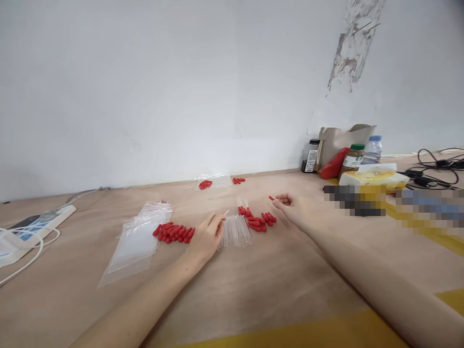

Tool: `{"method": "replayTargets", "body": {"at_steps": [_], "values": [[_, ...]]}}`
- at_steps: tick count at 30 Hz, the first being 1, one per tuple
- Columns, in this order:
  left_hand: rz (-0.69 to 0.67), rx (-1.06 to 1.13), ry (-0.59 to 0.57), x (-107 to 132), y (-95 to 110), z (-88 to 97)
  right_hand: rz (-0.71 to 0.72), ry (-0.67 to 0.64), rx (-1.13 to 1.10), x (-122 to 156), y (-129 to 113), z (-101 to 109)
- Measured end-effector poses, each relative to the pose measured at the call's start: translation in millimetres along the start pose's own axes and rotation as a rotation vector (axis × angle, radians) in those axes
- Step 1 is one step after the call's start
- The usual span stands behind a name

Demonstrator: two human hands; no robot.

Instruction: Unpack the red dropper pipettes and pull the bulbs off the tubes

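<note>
My left hand (207, 236) pinches a thin clear dropper tube (226, 212), whose tip shows beyond the fingers. Just right of that hand lies a row of similar clear tubes (237, 231). Between the thumb and fingers of my right hand (288, 205) is a small red rubber bulb (271, 198), held above the table. One pile of red bulbs (174, 233) rests left of my left hand, partly hidden by it. Another group of red bulbs (259, 222) lies between the hands, and a few bulbs by it (245, 211) appear fitted on clear tubes.
Clear zip bags (136, 241) lie at left, near a power strip (39, 227) with white cables. Bagged red bulbs (205, 184) sit by the wall. At right stand a dark bottle (310, 157), a green-lidded jar (353, 158), a water bottle (372, 150) and a tissue pack (377, 179).
</note>
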State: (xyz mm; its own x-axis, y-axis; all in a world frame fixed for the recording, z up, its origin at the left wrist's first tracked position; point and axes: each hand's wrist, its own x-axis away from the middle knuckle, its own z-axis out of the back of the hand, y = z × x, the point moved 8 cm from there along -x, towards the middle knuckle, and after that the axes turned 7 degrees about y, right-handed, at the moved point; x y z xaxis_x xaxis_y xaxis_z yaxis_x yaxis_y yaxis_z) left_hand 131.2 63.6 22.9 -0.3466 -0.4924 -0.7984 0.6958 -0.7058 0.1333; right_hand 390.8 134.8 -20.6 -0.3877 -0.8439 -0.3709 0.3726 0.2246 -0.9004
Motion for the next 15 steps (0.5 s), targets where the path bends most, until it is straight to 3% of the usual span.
{"method": "replayTargets", "body": {"at_steps": [5, 15], "values": [[-0.041, 0.01, -0.04, -5.1, 15.2, -21.3, 0.055, 0.006, 0.017, 9.8, 7.4, -5.4], [-0.114, 0.049, -0.151, 2.7, 36.1, -30.0, 0.078, -0.12, 0.108, 16.4, 5.1, -15.3]]}}
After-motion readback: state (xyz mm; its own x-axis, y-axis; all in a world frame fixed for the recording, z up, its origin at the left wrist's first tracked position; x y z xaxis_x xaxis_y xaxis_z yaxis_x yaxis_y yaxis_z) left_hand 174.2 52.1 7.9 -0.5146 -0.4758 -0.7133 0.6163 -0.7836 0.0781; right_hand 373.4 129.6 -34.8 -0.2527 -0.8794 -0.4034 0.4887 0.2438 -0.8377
